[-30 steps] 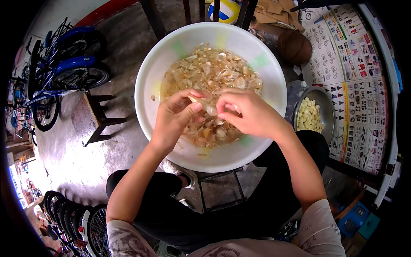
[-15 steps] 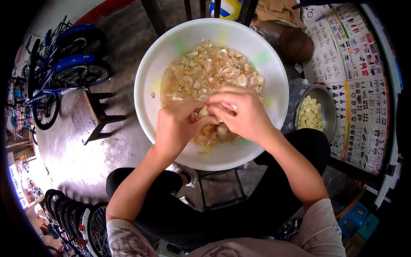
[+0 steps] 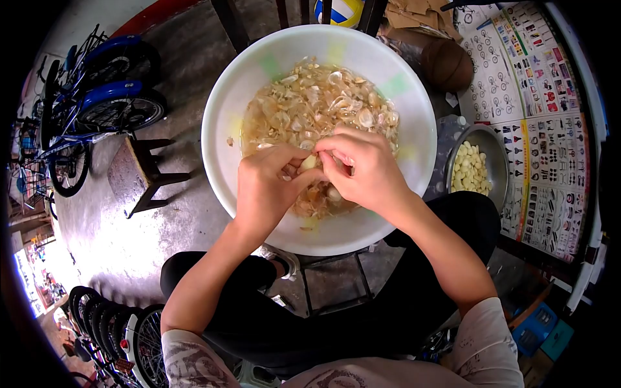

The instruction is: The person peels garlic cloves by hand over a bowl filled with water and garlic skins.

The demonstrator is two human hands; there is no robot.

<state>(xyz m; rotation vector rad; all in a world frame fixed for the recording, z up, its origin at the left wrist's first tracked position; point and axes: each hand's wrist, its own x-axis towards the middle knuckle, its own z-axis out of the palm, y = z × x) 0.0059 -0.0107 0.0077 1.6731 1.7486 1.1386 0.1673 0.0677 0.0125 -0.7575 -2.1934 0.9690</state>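
Note:
Over a large white basin [image 3: 223, 103], my left hand [image 3: 273, 184] holds a pale garlic clove [image 3: 310, 162] between thumb and fingers. The fingertips of my right hand [image 3: 362, 169] pinch at the clove's right side and meet those of my left hand. Water with many loose, papery brown and white skins [image 3: 310, 103] lies in the basin below. At the right, a steel bowl [image 3: 497, 169] contains several peeled pale cloves [image 3: 469, 169].
A small wooden stool [image 3: 132, 174] and parked bicycles [image 3: 116, 97] are at the left. Beyond the basin are dark chair bars and a ball [image 3: 339, 11]. A brown basketball [image 3: 446, 66] and a printed poster sheet [image 3: 543, 129] are at the right.
My hands have come together around the clove; earlier they were slightly apart with it in my left fingers. The basin appears slightly higher in view.

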